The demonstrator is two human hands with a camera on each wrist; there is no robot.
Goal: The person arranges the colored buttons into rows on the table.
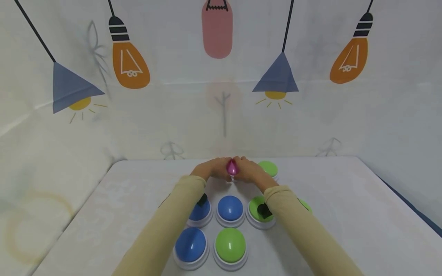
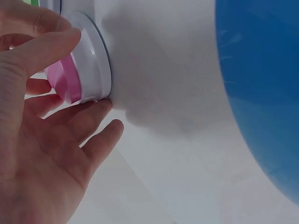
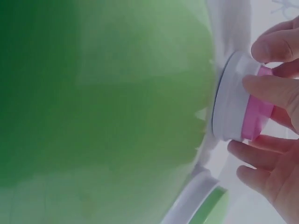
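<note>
A pink push button (image 1: 232, 167) with a white round base stands near the far edge of the table, between both hands. My left hand (image 1: 217, 168) holds it from the left, its thumb by the white base (image 2: 96, 58) in the left wrist view. From the right, my right hand (image 1: 246, 170) grips the same button, thumb against the white base (image 3: 233, 98) and other fingers curled about it in the right wrist view. Between the hands only a strip of the pink dome shows in the head view. Just right of the right hand is a green push button (image 1: 268, 168).
Nearer on the white table (image 1: 345, 214) stand several more push buttons: a middle blue one (image 1: 230, 208), a front blue one (image 1: 190, 244), a front green one (image 1: 230, 244). My sleeves partly cover another blue button (image 1: 200, 211) and a green one (image 1: 257, 209). A printed curtain (image 1: 186, 115) hangs behind.
</note>
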